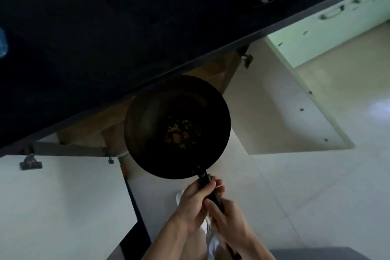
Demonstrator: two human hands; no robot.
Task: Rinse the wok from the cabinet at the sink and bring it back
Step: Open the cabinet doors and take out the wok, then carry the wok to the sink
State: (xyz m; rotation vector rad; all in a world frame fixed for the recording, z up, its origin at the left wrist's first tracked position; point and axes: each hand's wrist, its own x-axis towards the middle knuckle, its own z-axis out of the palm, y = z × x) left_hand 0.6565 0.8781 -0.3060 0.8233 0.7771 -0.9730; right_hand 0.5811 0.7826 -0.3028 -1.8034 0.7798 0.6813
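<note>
A: We start with the biggest thing, the dark surface (88, 34) across the top of the view. We can hardly read it: it is nearly black, and a blurred bluish patch at its left edge is cut off by the frame.

B: Below it we see the pale floor (295, 186), and we count two open cabinet doors, the left door (63, 207) and the right door (280, 101). The cabinet (99, 124) between them shows brown wood, but the overhang and the wok hide most of its inside. To the right, a pale green drawer front (329, 25) carries one handle, smeared by blur.

A: Any writing? We make out a few light marks on a dark panel at the upper right, too blurred to read.

B: Then the one wok (177, 126). We hold it in the air in front of the open cabinet, above the floor, its rim overlapping the edge of the surface in the view. It is black, with brownish crumbs in the bottom.

A: And two hands. Our left hand (196, 202) is wrapped closed around the black handle (213, 192) nearer the pan; our right hand (230, 219) is closed around it farther back. The handle's end is hidden beneath our right hand.

B: Something white shows between our forearms, mostly covered; we cannot tell what it is.
</note>
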